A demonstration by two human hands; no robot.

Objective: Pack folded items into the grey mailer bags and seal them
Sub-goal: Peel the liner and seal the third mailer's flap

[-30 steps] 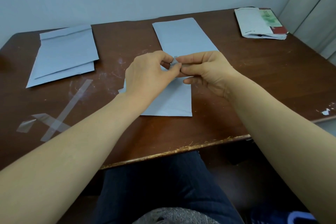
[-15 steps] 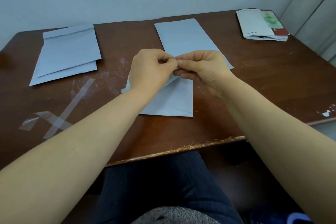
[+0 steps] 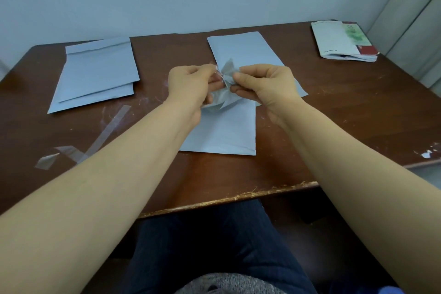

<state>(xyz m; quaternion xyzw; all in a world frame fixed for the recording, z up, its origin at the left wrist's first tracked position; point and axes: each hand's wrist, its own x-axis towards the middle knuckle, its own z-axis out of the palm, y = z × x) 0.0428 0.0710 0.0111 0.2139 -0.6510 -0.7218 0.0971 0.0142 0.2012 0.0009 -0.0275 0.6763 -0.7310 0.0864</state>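
The left hand (image 3: 191, 85) pinches the clear strip (image 3: 217, 70) and the right hand (image 3: 267, 83) pinches the flap of the mailer bag (image 3: 224, 136), so a slow, straight peel seems best.

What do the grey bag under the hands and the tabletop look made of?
The grey mailer bag: probably thin matte plastic film; its top crumples into soft creases. The tabletop: dark wood or veneer, slight sheen, scratched, front edge chipped pale.
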